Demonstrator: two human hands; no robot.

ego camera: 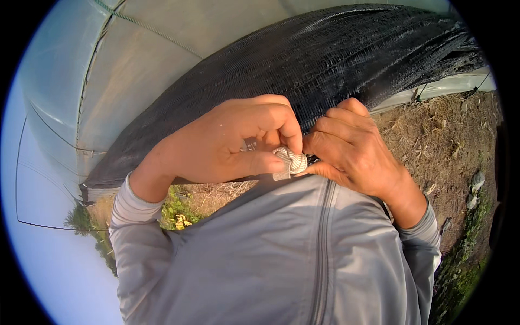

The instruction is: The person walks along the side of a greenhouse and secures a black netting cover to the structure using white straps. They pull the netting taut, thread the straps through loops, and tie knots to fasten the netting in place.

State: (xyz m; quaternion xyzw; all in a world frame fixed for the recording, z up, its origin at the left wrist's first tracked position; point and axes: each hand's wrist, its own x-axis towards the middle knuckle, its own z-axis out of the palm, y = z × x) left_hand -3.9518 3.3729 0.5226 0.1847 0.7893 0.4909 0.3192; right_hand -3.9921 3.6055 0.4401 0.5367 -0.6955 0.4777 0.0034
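In front of my chest, a small knotted strip of pale striped fabric point(295, 160) sits between my hands against the black shade net point(260, 77). My left hand point(227, 140) pinches the strip with its thumb and curled fingers. One short flat end of the strip hangs below the thumb tip. Close on the right, my right hand point(353, 150) has its fingers folded over a dark gathered bit of the net, with the thumb tip just beside the strip. The right fingers hide most of what they grip.
Translucent plastic sheeting point(134, 48) of a greenhouse tunnel rises behind the net, crossed by a green rope point(150, 27). Dry straw-covered soil point(430, 142) lies at right, with green weeds point(467, 252) beyond. My grey zipped jacket point(260, 252) fills the lower middle.
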